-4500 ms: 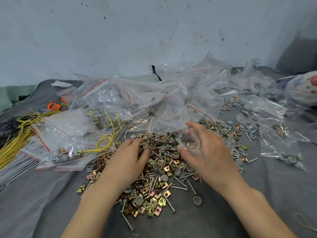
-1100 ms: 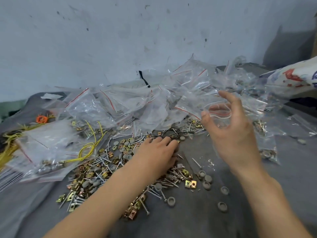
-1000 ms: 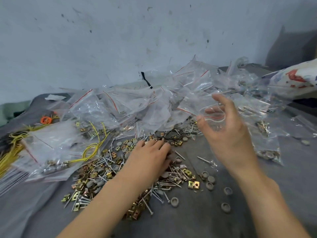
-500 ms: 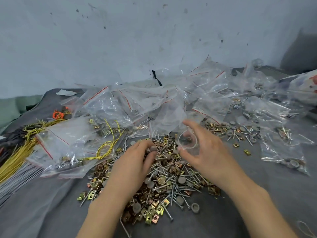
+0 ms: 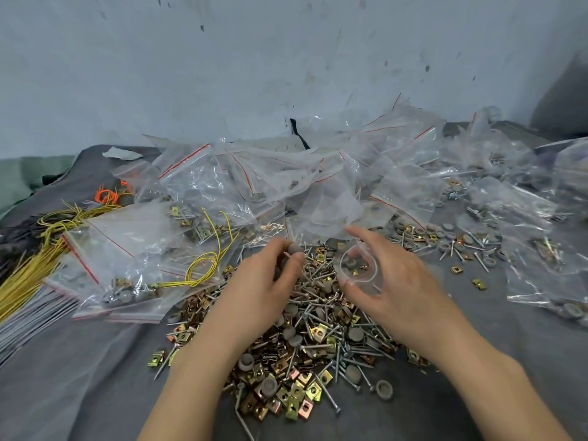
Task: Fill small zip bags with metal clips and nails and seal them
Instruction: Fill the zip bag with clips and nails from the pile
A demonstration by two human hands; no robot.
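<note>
The left hand point(image 5: 261, 288) is curled over the pile, its thumb and forefinger pinching a grey cap point(image 5: 294, 248). Just at its 3 o'clock, the right hand point(image 5: 401, 288) grips a small clear bag point(image 5: 359, 275) between thumb and fingers. The bag's mouth is held round and open, facing the left hand. A few small pieces show through the plastic, but I cannot tell whether they lie inside or behind it.

Both hands hover above the pile point(image 5: 318, 342), which spreads toward 6 o'clock. It is a mix of brass-coloured clips point(image 5: 319, 331), steel nails point(image 5: 327, 399) and more grey caps.

At 12 o'clock a heap of red-striped zip bags point(image 5: 222, 192) banks up toward the wall point(image 5: 222, 74), many with hardware in them. At 2 o'clock loose parts point(image 5: 461, 243) are scattered, and at 3 o'clock lie further bags point(image 5: 541, 281).

At 9 o'clock, yellow wires point(image 5: 31, 275) fan out beside the bags, with an orange coil point(image 5: 106, 195) at 10 o'clock. Everything rests on grey cloth point(image 5: 79, 377).
</note>
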